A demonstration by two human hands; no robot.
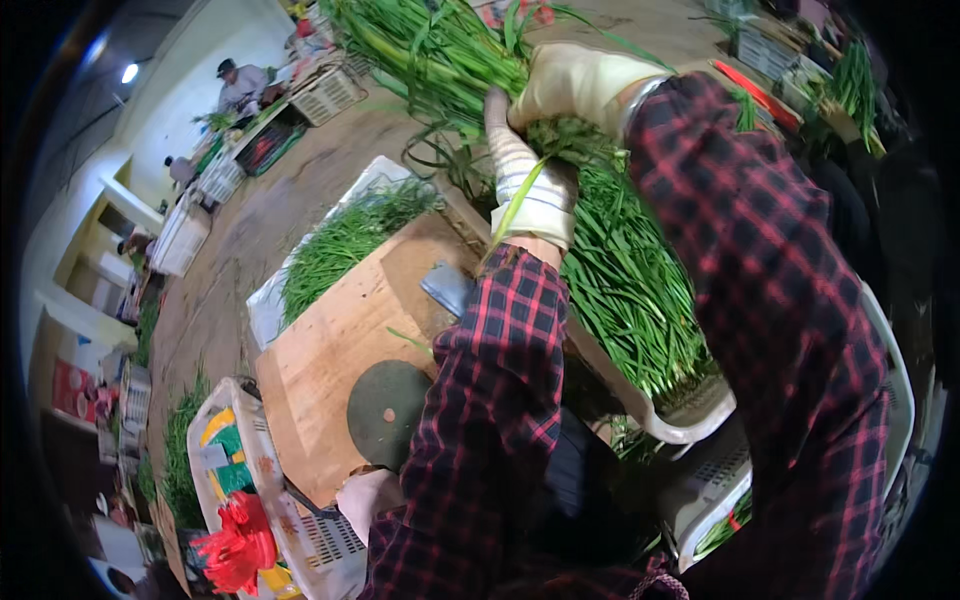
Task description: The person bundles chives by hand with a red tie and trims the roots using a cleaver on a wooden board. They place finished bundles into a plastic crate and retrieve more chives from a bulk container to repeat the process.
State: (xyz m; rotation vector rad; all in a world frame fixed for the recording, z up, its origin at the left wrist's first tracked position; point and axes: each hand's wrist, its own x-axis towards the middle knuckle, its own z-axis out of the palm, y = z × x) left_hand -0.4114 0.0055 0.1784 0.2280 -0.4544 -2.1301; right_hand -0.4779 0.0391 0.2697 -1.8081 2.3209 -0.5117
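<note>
A large bunch of long green leafy stalks [430, 60], which look like garlic chives, is held up at the top of the view. My right hand [575, 90], in a pale glove, is closed around the bunch's gathered end. Just below it, my left hand [520, 170], in a striped pale glove, is closed against the same end with its thumb up; the other fingers are largely hidden. A loose yellow-green leaf [515, 207] lies across the left glove. Under my arms, more green stalks [640, 280] fill a pale plastic crate [690, 430].
At left a wooden board [320, 300] bears a dark round disc [385, 410] and a blue-grey metal piece [448, 288]. Beside it stands a white basket [290, 490] with red strips [240, 545]. Trimmed greens [350, 225] lie beyond. People work among crates [328, 95] farther off.
</note>
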